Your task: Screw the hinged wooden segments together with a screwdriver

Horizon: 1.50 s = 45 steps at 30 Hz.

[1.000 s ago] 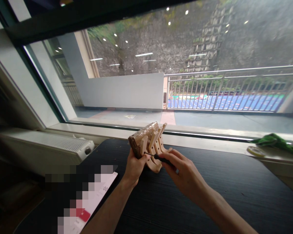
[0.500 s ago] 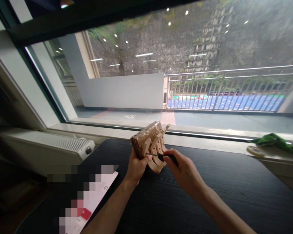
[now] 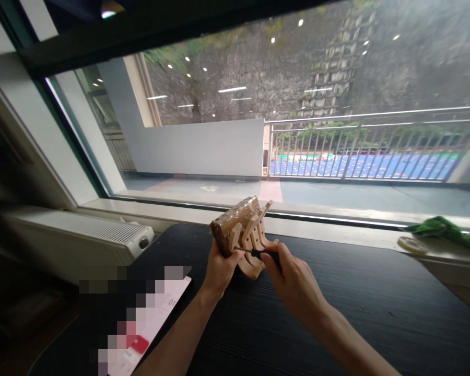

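A brown block [image 3: 235, 215] with a shiny, wrapped-looking surface is tilted above the table, with several pale curved wooden pieces [image 3: 254, 235] with small dark holes along its right side. My left hand [image 3: 219, 269] is closed round the lower left of this wooden assembly, its thumb by the nearest piece. In my right hand [image 3: 293, 271] is a screwdriver [image 3: 256, 253] with a black handle and thin metal shaft. The shaft points left, its tip at the nearest wooden piece close to my left thumb. Whether a screw sits under the tip is too small to tell.
Beneath my hands is a black table [image 3: 337, 313]. A lit screen [image 3: 160, 308], partly pixelated, lies at the left. A white radiator [image 3: 102, 230] stands beyond it. On the window sill at right are a green cloth [image 3: 434, 227] and a tape roll [image 3: 412, 244].
My right fingers have shifted slightly on the screwdriver handle, and the hand has turned a little. The wooden assembly and my left hand stay nearly still; the view has moved slightly.
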Tool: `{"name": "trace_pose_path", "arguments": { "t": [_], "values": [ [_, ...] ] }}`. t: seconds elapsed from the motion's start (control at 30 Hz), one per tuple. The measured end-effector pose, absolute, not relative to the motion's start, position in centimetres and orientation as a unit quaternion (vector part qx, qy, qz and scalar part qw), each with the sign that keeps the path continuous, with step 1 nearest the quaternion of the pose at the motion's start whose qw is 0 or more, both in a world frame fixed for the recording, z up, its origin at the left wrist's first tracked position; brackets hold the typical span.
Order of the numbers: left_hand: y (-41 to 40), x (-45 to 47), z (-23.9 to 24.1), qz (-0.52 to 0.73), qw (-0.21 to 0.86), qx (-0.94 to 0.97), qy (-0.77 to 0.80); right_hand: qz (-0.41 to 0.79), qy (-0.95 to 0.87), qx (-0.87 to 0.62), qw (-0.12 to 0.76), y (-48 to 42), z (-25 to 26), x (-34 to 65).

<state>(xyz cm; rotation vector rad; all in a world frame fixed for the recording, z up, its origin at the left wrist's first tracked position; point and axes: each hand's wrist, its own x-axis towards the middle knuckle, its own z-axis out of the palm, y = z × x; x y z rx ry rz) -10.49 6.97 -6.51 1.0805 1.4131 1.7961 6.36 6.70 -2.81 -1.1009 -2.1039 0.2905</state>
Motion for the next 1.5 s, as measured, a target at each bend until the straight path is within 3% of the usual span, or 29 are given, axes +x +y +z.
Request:
{"name": "trace_pose_path", "arguments": {
  "t": [0.13, 0.33, 0.6, 0.9, 1.1, 1.33, 1.5],
  "values": [
    [7.0, -10.5, -6.6, 0.679, 0.308, 0.402, 0.532, 0.142, -0.827, -0.435, 0.325, 6.5, -2.4, 6.5],
    [7.0, -10.3, -6.6, 0.677, 0.298, 0.404, 0.538, 0.149, -0.84, -0.366, 0.373, 6.9, -2.3, 6.7],
    [7.1, -10.3, -6.8, 0.67, 0.296, 0.42, 0.537, 0.154, -0.813, -0.461, 0.322, 7.0, -2.1, 6.8],
    [7.0, -10.2, -6.7, 0.668, 0.285, 0.429, 0.537, 0.147, -0.813, -0.379, 0.416, 7.0, -2.4, 6.8],
    [7.1, -10.3, -6.9, 0.67, 0.288, 0.418, 0.542, 0.134, -0.8, -0.441, 0.385, 7.0, -2.3, 6.6],
    [7.2, -10.3, -6.8, 0.67, 0.288, 0.423, 0.538, 0.155, -0.82, -0.347, 0.428, 7.1, -2.1, 6.8],
    [7.1, -10.3, -6.7, 0.668, 0.287, 0.412, 0.549, 0.183, -0.782, -0.421, 0.421, 7.1, -3.2, 6.4]
  ]
}}
